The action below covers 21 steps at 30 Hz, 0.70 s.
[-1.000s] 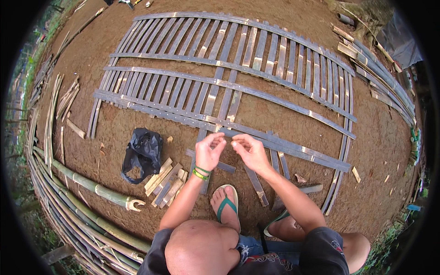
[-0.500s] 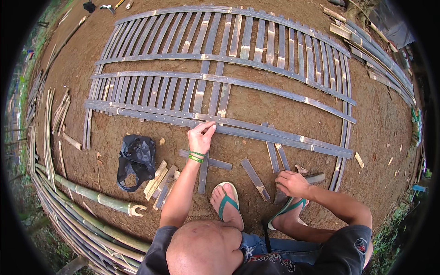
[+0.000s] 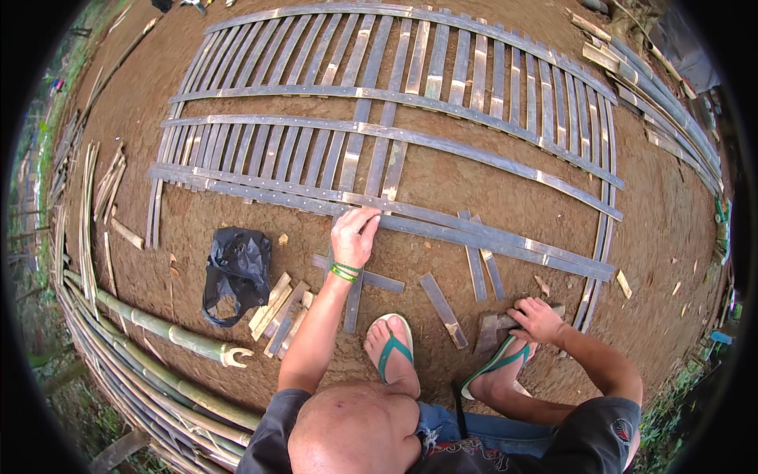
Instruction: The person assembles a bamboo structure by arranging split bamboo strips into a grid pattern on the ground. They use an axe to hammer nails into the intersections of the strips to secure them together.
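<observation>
We see soft, even daylight; shadows faint; no glare; centre sharp; straight edges bend toward the black rim, strongest at 3 and 9 o'clock.

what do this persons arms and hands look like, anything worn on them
Both forearms are bare, with no gloves. The left hand has a green and yellow band around its wrist. The right hand shows no band, watch or ring that can be made out. Dark short sleeves cover the upper arms, the right one with a small red and white mark.

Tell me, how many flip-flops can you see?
2: one flip-flop on the foot below the left hand, the other flip-flop on the foot under the right hand.
</observation>
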Each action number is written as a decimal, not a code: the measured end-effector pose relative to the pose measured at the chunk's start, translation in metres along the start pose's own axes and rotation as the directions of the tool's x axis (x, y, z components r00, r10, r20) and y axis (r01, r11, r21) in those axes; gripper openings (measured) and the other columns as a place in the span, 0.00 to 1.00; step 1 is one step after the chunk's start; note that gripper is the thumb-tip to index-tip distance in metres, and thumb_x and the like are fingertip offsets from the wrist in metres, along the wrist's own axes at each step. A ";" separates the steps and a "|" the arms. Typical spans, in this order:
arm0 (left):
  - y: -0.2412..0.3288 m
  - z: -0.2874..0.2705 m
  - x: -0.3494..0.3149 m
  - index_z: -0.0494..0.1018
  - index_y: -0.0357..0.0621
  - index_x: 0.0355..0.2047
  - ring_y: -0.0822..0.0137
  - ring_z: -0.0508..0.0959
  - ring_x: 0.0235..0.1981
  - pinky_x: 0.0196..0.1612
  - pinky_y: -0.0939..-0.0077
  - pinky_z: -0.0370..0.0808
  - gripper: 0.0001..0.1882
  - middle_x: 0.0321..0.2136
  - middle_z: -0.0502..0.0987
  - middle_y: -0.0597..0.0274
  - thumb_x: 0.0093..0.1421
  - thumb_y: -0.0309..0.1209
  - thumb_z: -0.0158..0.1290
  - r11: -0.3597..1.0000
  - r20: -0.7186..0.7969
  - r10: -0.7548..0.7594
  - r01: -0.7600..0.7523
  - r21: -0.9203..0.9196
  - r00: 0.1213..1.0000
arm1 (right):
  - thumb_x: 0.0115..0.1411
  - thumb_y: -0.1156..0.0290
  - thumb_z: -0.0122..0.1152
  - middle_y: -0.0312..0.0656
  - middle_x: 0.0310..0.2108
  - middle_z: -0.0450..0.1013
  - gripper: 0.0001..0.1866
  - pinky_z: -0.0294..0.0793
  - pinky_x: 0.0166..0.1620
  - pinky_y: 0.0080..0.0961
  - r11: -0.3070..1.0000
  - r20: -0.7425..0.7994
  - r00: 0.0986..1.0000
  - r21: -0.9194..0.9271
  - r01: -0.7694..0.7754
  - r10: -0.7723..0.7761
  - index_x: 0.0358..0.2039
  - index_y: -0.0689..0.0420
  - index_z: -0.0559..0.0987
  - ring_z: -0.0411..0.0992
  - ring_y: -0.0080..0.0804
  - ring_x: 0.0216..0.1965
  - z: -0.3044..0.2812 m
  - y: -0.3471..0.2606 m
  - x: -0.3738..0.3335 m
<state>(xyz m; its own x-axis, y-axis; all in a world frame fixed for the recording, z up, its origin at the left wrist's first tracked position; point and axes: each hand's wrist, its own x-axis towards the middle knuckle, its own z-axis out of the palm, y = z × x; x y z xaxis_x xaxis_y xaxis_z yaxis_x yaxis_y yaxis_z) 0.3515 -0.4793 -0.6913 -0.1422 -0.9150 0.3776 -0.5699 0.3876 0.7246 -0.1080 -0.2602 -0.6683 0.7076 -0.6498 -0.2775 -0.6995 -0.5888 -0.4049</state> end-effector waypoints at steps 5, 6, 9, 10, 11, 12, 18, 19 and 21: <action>0.003 0.001 -0.005 0.83 0.41 0.39 0.59 0.81 0.30 0.40 0.65 0.77 0.07 0.38 0.86 0.55 0.59 0.21 0.64 0.999 0.000 -0.016 0.016 0.030 1.000 | 0.62 0.58 0.69 0.49 0.47 0.72 0.27 0.74 0.53 0.43 1.000 0.015 1.000 -0.028 -0.003 0.003 0.55 0.63 0.75 0.73 0.48 0.48 0.013 -0.009 0.010; 0.001 0.000 -0.006 0.83 0.41 0.39 0.59 0.80 0.29 0.40 0.65 0.77 0.07 0.38 0.86 0.56 0.59 0.21 0.64 0.999 0.007 -0.038 0.038 0.028 0.999 | 0.62 0.59 0.68 0.49 0.47 0.72 0.27 0.74 0.53 0.43 0.998 -0.002 1.000 -0.066 -0.007 0.007 0.55 0.64 0.75 0.73 0.49 0.48 0.014 -0.013 0.010; 0.002 0.001 -0.009 0.83 0.43 0.40 0.59 0.80 0.31 0.40 0.64 0.75 0.08 0.38 0.85 0.58 0.59 0.22 0.64 0.997 0.017 -0.070 0.070 0.036 0.997 | 0.62 0.62 0.69 0.54 0.48 0.73 0.29 0.76 0.53 0.44 0.988 -0.002 1.000 -0.157 0.008 -0.008 0.56 0.67 0.72 0.74 0.52 0.47 0.003 -0.021 0.013; 0.001 0.002 -0.007 0.83 0.44 0.40 0.58 0.80 0.33 0.40 0.64 0.74 0.08 0.37 0.85 0.59 0.60 0.23 0.63 0.998 0.023 -0.049 0.048 0.047 0.999 | 0.62 0.62 0.69 0.54 0.47 0.73 0.29 0.76 0.52 0.45 0.996 -0.012 1.000 -0.093 -0.017 0.016 0.57 0.68 0.71 0.74 0.54 0.48 -0.003 -0.022 0.017; 0.001 0.002 -0.007 0.82 0.45 0.41 0.57 0.81 0.35 0.40 0.63 0.73 0.09 0.37 0.85 0.60 0.60 0.24 0.63 0.998 0.030 -0.027 0.026 0.059 0.999 | 0.62 0.62 0.69 0.55 0.47 0.74 0.30 0.76 0.52 0.46 0.999 -0.021 0.999 -0.027 -0.042 0.042 0.57 0.68 0.71 0.75 0.55 0.48 -0.008 -0.023 0.022; 0.003 0.003 -0.008 0.83 0.45 0.41 0.57 0.81 0.35 0.41 0.63 0.73 0.09 0.38 0.84 0.60 0.60 0.24 0.63 0.998 0.021 -0.027 0.026 0.064 0.999 | 0.63 0.62 0.69 0.55 0.47 0.74 0.30 0.76 0.52 0.47 0.997 -0.029 0.997 0.039 -0.068 0.069 0.58 0.68 0.70 0.75 0.56 0.48 -0.013 -0.024 0.025; 0.006 0.008 -0.013 0.83 0.45 0.45 0.61 0.78 0.34 0.43 0.65 0.72 0.12 0.37 0.84 0.63 0.59 0.24 0.64 0.995 -0.041 -0.056 0.059 0.084 0.998 | 0.68 0.65 0.61 0.63 0.41 0.77 0.26 0.78 0.44 0.49 0.735 -0.062 0.890 0.591 -0.332 0.452 0.60 0.68 0.68 0.78 0.62 0.38 -0.071 -0.066 0.081; 0.008 0.010 -0.012 0.83 0.45 0.46 0.63 0.77 0.32 0.42 0.66 0.73 0.14 0.36 0.85 0.64 0.58 0.24 0.65 0.994 -0.064 -0.086 0.090 0.064 0.994 | 0.69 0.64 0.60 0.62 0.40 0.78 0.26 0.79 0.42 0.47 0.667 0.000 0.873 0.644 -0.373 0.488 0.60 0.68 0.68 0.79 0.60 0.37 -0.083 -0.069 0.097; 0.007 0.014 -0.011 0.83 0.44 0.48 0.65 0.76 0.30 0.42 0.67 0.74 0.16 0.34 0.85 0.64 0.58 0.24 0.65 0.989 -0.096 -0.143 0.145 0.018 0.985 | 0.74 0.60 0.55 0.49 0.34 0.77 0.24 0.77 0.34 0.35 0.561 0.015 0.866 0.756 -0.337 0.500 0.60 0.66 0.69 0.77 0.38 0.29 -0.072 -0.059 0.112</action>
<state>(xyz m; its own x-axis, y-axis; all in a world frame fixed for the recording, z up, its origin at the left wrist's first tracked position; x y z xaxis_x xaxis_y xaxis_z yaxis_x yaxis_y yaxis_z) 0.3375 -0.4680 -0.6982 0.0187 -0.9460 0.3237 -0.5990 0.2486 0.7611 0.0051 -0.3329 -0.6123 0.2645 -0.8499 -0.4557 -0.5555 0.2520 -0.7924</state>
